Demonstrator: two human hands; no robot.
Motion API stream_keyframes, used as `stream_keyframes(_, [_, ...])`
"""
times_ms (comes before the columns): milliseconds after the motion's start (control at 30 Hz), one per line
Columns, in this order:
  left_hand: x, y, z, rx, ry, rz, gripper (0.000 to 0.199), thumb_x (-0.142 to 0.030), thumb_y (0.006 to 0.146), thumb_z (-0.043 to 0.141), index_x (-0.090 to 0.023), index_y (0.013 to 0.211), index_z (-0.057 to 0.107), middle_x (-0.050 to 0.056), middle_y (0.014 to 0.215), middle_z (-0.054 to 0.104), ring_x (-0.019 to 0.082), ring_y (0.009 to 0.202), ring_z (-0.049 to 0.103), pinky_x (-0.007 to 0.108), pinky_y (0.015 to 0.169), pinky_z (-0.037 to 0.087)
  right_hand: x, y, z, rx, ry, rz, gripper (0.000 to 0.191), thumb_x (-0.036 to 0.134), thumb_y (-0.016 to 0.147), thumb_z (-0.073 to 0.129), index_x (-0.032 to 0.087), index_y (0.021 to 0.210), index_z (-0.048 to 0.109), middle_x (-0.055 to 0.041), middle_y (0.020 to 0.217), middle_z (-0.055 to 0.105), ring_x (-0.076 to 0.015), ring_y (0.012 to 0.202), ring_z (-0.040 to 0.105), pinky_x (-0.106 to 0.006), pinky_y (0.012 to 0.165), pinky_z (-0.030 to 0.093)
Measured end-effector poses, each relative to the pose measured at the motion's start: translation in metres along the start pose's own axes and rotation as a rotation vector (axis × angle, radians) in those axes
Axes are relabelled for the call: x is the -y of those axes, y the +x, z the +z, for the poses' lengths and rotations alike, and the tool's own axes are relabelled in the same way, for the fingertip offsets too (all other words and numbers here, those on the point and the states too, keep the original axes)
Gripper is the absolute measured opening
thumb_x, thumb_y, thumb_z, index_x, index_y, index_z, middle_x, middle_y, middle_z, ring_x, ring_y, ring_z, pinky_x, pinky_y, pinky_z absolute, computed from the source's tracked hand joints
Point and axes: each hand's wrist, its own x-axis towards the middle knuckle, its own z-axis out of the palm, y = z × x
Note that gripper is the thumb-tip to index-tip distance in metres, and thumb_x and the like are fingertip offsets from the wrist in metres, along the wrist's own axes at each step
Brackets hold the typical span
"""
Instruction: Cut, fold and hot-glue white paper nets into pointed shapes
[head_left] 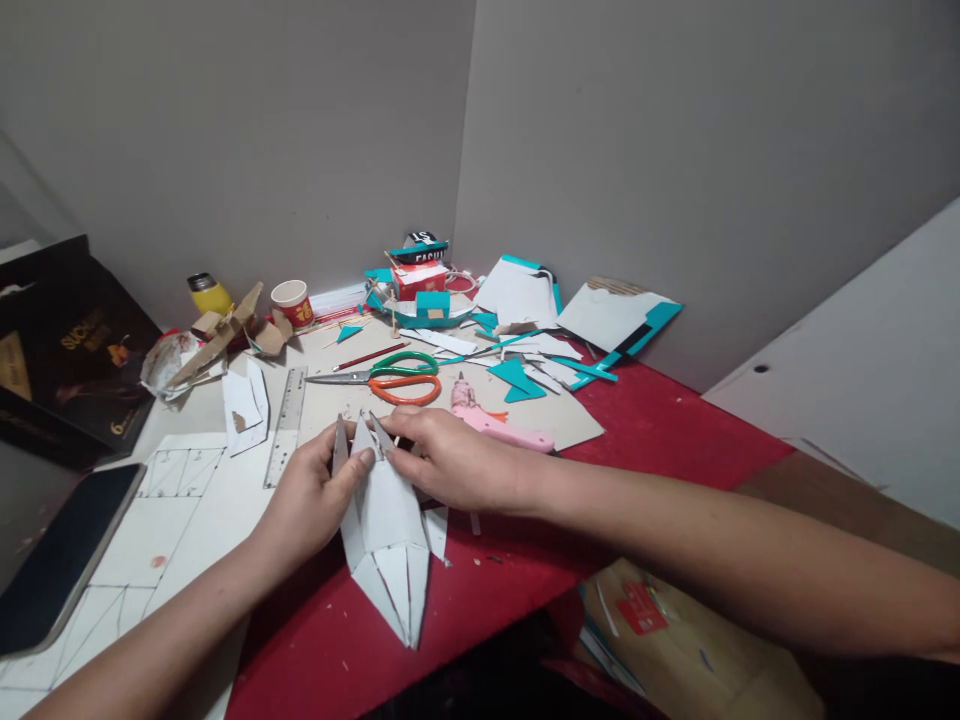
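A white folded cardboard model (390,510), pointed at both ends, rests over the red tabletop near the front. My left hand (319,480) grips its left side, thumb pressed on the top face near the far end. From the right, my right hand (427,455) pinches the narrow flaps at that far tip. Several pointed flaps stand apart there, and my fingers hide part of them. Just beyond my hands lie scissors (390,380) with one green and one orange handle, and a pink glue gun (499,425). A clear ruler (285,425) lies to the left.
Teal and white cardboard scraps (525,360) cover the back right. A small cardboard boat (431,305) stands in the corner. Farther left are a paper cup (292,303), a yellow bottle (210,295), a black box (67,350), a phone (64,560) and a drawn paper sheet (142,530).
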Motion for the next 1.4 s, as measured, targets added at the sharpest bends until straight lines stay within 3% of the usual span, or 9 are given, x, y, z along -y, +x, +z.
stream_keyframes(233, [-0.002, -0.001, 0.000, -0.016, 0.003, 0.039, 0.008, -0.023, 0.083, 0.054, -0.019, 0.080, 0.059, -0.001, 0.075, 0.062, 0.016, 0.071, 0.056, 0.026, 0.065, 0.044, -0.004, -0.008, 0.013, -0.012, -0.146, -0.004, 0.040, 0.003, 0.081, 0.048, 0.008, 0.120, 0.055, -0.0151, 0.105, 0.062, -0.0240, 0.095, 0.058, -0.037, 0.083, 0.047])
stream_keyframes(467, [0.001, 0.000, 0.000, -0.009, -0.004, 0.027, 0.009, -0.026, 0.083, 0.055, -0.019, 0.080, 0.060, -0.001, 0.075, 0.063, 0.016, 0.068, 0.057, 0.025, 0.060, 0.044, -0.008, -0.003, 0.003, -0.029, 0.094, -0.012, 0.028, 0.004, 0.083, 0.048, 0.015, 0.103, 0.064, -0.0065, 0.098, 0.067, -0.0197, 0.094, 0.060, -0.033, 0.086, 0.046])
stream_keyframes(633, [-0.001, 0.003, 0.001, -0.019, 0.074, 0.074, 0.013, -0.029, 0.082, 0.056, -0.019, 0.074, 0.058, -0.001, 0.069, 0.061, 0.015, 0.064, 0.055, 0.025, 0.058, 0.043, -0.012, -0.003, 0.009, -0.083, 0.062, -0.062, 0.022, 0.012, 0.090, 0.045, 0.015, 0.107, 0.059, -0.0087, 0.101, 0.064, -0.0202, 0.096, 0.058, -0.035, 0.087, 0.044])
stream_keyframes(833, [0.000, 0.006, 0.004, 0.007, 0.128, 0.041, 0.018, -0.031, 0.081, 0.055, -0.017, 0.071, 0.058, -0.001, 0.066, 0.063, 0.015, 0.061, 0.056, 0.024, 0.056, 0.042, -0.013, 0.000, 0.019, -0.237, 0.103, -0.052, 0.007, 0.015, 0.088, 0.048, 0.018, 0.085, 0.053, -0.0025, 0.082, 0.055, -0.0170, 0.081, 0.052, -0.030, 0.076, 0.043])
stream_keyframes(967, [0.001, 0.005, 0.004, 0.076, 0.111, -0.026, 0.020, -0.034, 0.080, 0.057, -0.015, 0.078, 0.063, 0.003, 0.074, 0.067, 0.019, 0.069, 0.060, 0.028, 0.062, 0.045, -0.015, 0.001, 0.021, -0.249, 0.083, -0.013, 0.013, 0.014, 0.086, 0.049, 0.019, 0.075, 0.044, 0.0008, 0.074, 0.047, -0.0153, 0.074, 0.047, -0.027, 0.068, 0.038])
stream_keyframes(1033, [0.002, 0.004, 0.004, 0.031, 0.048, -0.033, 0.023, -0.034, 0.081, 0.058, -0.016, 0.092, 0.065, 0.004, 0.087, 0.070, 0.021, 0.081, 0.063, 0.030, 0.072, 0.047, -0.017, 0.001, 0.021, -0.249, 0.090, 0.008, 0.013, 0.013, 0.086, 0.048, 0.019, 0.075, 0.043, 0.0012, 0.074, 0.046, -0.0148, 0.072, 0.046, -0.027, 0.067, 0.037])
stream_keyframes(1100, [0.002, 0.003, 0.003, -0.090, -0.018, -0.027, 0.027, -0.035, 0.084, 0.056, -0.017, 0.102, 0.064, 0.004, 0.093, 0.071, 0.020, 0.086, 0.064, 0.030, 0.076, 0.048, -0.018, 0.001, 0.020, -0.252, 0.125, 0.025, 0.014, 0.012, 0.086, 0.049, 0.020, 0.075, 0.043, 0.0020, 0.073, 0.046, -0.0141, 0.070, 0.046, -0.026, 0.067, 0.036])
stream_keyframes(1200, [0.005, 0.002, 0.002, -0.232, -0.013, -0.009, 0.027, -0.038, 0.085, 0.055, -0.018, 0.099, 0.068, 0.003, 0.087, 0.072, 0.020, 0.080, 0.065, 0.028, 0.071, 0.049, -0.019, 0.000, 0.019, -0.255, 0.154, 0.030, 0.018, 0.011, 0.085, 0.050, 0.020, 0.072, 0.041, 0.0030, 0.070, 0.044, -0.0134, 0.069, 0.045, -0.025, 0.066, 0.036])
stream_keyframes(1400, [0.006, 0.004, 0.003, -0.233, 0.140, 0.098, 0.022, -0.032, 0.085, 0.057, -0.019, 0.097, 0.069, 0.003, 0.092, 0.073, 0.018, 0.085, 0.066, 0.027, 0.079, 0.048, -0.020, 0.000, 0.021, -0.249, 0.122, 0.051, 0.020, 0.012, 0.085, 0.051, 0.020, 0.070, 0.041, 0.0031, 0.069, 0.045, -0.0133, 0.068, 0.046, -0.025, 0.064, 0.035])
